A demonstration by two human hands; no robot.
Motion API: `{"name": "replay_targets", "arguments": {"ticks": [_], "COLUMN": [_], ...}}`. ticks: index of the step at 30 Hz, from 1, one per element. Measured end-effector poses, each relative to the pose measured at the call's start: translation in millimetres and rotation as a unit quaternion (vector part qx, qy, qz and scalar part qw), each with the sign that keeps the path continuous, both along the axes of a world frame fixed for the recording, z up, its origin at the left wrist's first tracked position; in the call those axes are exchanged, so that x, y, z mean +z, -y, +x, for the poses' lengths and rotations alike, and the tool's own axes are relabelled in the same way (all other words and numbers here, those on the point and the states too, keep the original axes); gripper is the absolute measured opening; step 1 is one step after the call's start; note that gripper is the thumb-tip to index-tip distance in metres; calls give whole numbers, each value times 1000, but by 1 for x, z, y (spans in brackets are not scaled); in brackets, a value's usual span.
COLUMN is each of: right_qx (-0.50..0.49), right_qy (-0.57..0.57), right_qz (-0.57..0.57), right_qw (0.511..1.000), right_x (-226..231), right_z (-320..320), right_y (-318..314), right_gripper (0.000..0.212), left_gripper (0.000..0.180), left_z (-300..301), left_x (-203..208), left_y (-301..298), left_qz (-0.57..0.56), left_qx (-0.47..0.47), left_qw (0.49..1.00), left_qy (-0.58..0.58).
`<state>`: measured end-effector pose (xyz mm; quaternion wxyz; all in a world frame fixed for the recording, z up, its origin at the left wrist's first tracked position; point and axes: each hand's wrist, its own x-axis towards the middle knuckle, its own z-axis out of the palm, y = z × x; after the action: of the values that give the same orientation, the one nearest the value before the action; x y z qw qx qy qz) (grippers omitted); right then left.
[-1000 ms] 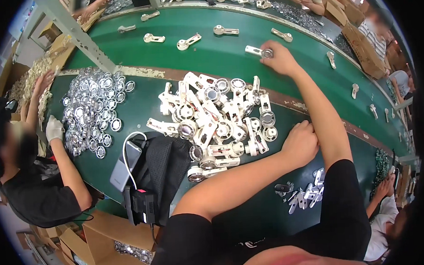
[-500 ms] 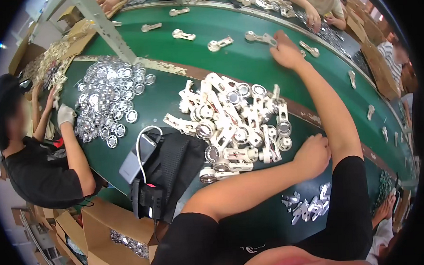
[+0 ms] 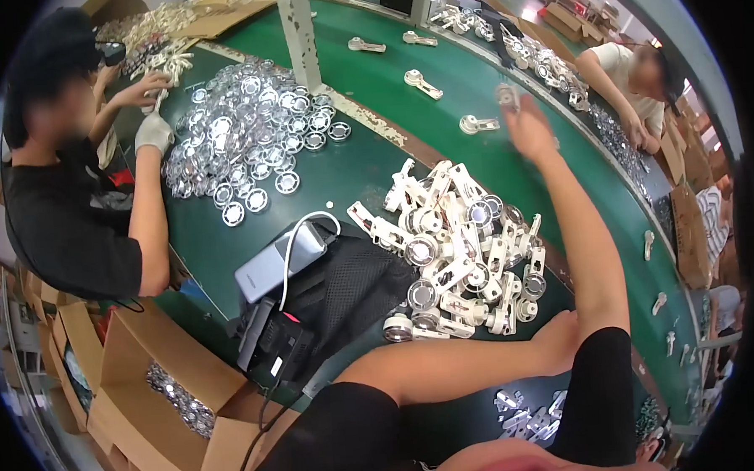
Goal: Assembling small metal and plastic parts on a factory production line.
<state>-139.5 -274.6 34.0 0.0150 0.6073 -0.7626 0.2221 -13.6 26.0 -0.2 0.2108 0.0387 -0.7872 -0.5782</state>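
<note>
My right hand (image 3: 530, 129) is stretched out over the green belt, its fingers blurred by motion. At its fingertips is a white round-ended lever part (image 3: 507, 97). My left hand (image 3: 556, 339) rests low by the near right side of a heap of white lever parts (image 3: 454, 270). My right forearm covers its fingers. Many parts in the heap carry shiny round caps. Nearer to me, below my left forearm, lie small silvery pieces (image 3: 532, 416).
Similar levers lie spaced along the green belt (image 3: 362, 85). Left of the heap are a power bank (image 3: 281, 261) with a white cable, a black bag (image 3: 354, 279) and a pile of shiny discs (image 3: 246, 132). A co-worker (image 3: 80, 189) sits left; an open carton (image 3: 128, 415) stands below.
The view has swung left, so the table and heap appear farther right. My right hand stays over the belt with the lever at its fingertips. My left hand is now partly behind my right forearm.
</note>
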Motion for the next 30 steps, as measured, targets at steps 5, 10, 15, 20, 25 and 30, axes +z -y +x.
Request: {"name": "replay_targets", "arguments": {"ticks": [5,10,15,20,25,30], "right_qx": [163,149,157,180,168,302], "right_qy": [-144,-196,-184,-97,48,-27], "right_qz": [52,85,54,5,23,17], "right_qw": [975,965,969,979,984,953], "right_x": [-18,-24,-11,18,67,86], "right_z": [56,42,39,48,83,132], "right_y": [-7,-8,-27,-50,-112,-158], "right_gripper": [41,44,51,49,40,39], "left_gripper": [40,41,25,17,17,18], "left_z": [-8,-27,-17,-20,-27,-22], "left_x": [-22,-32,-18,-29,-37,-26], "left_y": [-18,-36,-27,-19,-25,-24], "left_qz": [47,-7,-344,-263,-252,-277], "left_qx": [43,130,71,89,90,63], "left_qw": [990,968,935,961,963,959], "left_qy": [-128,-212,39,14,-3,10]}}
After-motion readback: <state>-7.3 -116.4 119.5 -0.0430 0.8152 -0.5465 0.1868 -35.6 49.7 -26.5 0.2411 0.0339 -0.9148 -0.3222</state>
